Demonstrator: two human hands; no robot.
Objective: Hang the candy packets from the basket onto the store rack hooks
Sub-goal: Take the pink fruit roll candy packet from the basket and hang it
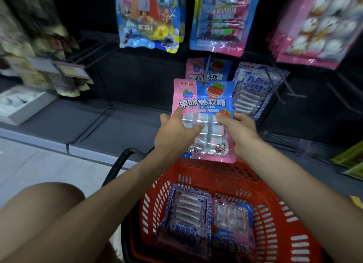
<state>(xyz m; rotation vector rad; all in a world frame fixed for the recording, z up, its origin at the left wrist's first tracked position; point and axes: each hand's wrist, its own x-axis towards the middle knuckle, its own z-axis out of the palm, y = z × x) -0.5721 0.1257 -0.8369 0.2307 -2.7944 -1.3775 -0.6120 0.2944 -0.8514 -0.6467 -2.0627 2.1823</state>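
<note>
Pink-and-blue plastic candy packet (pixel 204 103), prob light, floppy & slick, is up at thin metal rack hook (pixel 205 83), above red plastic basket (pixel 275 213)'s far rim. Left hand (pixel 176 131) & right hand (pixel 239 133) pinch its side edges, thumbs on front; best held nearer top hole.

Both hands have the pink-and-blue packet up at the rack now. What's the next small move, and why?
Probably ease the pink-and-blue packet back along the hook. The left hand and right hand pinch its sides, its top edge sits at the hook tip, and a matching packet already hangs behind. Whether the hole is threaded yet is unclear.
</note>
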